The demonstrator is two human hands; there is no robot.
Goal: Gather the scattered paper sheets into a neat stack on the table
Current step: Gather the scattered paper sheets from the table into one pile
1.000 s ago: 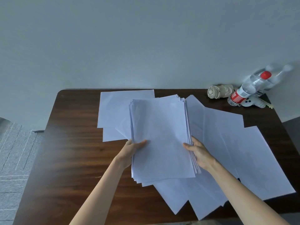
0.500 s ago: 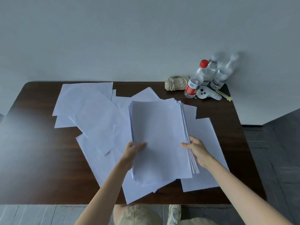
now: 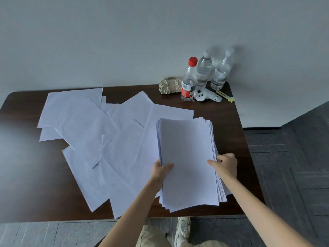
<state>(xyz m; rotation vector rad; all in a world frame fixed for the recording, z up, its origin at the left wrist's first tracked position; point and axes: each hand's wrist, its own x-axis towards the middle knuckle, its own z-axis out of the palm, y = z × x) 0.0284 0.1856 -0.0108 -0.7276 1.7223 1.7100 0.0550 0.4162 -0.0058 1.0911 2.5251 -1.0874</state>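
Both bare arms reach forward, a little apart. The left hand [image 3: 161, 172] grips the left edge of the paper stack [image 3: 187, 154], thumb on top. The right hand [image 3: 226, 166] grips the right edge, thumb on top, fingers curled

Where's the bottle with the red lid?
In the head view, the red-capped bottle stands at the table's far right corner, just left of a clear bottle and beside a white controller.
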